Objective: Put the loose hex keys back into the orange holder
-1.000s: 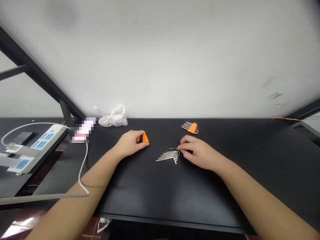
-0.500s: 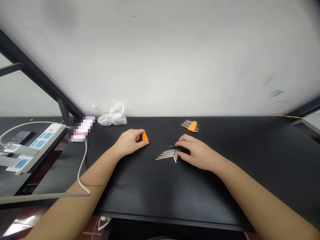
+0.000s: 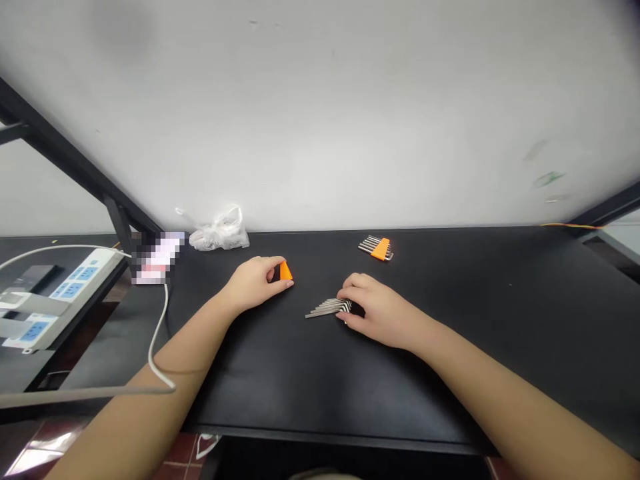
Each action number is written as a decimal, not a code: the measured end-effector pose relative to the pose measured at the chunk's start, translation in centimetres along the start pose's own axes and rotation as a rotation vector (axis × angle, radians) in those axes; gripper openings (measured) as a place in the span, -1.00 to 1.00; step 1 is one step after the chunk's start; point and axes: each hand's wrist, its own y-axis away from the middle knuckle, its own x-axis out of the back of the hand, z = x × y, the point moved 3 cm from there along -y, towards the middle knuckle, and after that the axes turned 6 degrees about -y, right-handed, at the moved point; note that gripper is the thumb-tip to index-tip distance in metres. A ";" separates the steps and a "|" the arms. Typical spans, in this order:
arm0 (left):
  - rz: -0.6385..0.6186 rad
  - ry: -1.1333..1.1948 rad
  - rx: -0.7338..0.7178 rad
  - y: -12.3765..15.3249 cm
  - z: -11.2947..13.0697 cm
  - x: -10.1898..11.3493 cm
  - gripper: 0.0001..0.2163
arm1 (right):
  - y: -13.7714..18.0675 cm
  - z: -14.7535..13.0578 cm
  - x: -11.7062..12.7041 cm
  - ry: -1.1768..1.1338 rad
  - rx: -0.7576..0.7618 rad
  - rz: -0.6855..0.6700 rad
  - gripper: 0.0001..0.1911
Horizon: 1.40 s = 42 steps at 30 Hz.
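My left hand pinches a small orange hex key holder between thumb and fingers, just above the black table. Several silver L-shaped hex keys lie side by side on the table to the right, long arms pointing left. Around their bent ends my right hand is closed, fingers on the far side and thumb on the near side; the fingers partly hide the short arms. Farther back lies a second orange holder with several hex keys in it.
At the back left lie a clear plastic bag and a blurred-out flat item. A white power strip sits at the far left. Its pale cable loops across my left forearm. A white wall rises behind the table.
My right hand has moved slightly left and closed around the hex keys' bends. The keys are bunched closer together, including the thin one that lay apart. My left hand keeps holding the orange holder.
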 end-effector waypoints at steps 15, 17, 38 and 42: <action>0.030 0.002 -0.063 0.0 0.6 0.1 -0.61 | -1.5 3.2 0.9 0.143 -0.126 0.101 -0.84; 0.045 0.014 -0.110 0.2 1.4 0.1 -0.64 | -1.5 3.6 1.1 0.156 -0.136 0.114 -0.82; 0.027 0.086 -0.230 0.8 4.9 -0.6 -0.60 | -1.0 0.6 0.6 0.124 0.017 0.056 -0.88; 0.027 0.094 -0.235 0.9 5.0 -0.6 -0.62 | -1.0 0.2 0.7 0.027 0.118 0.152 -0.86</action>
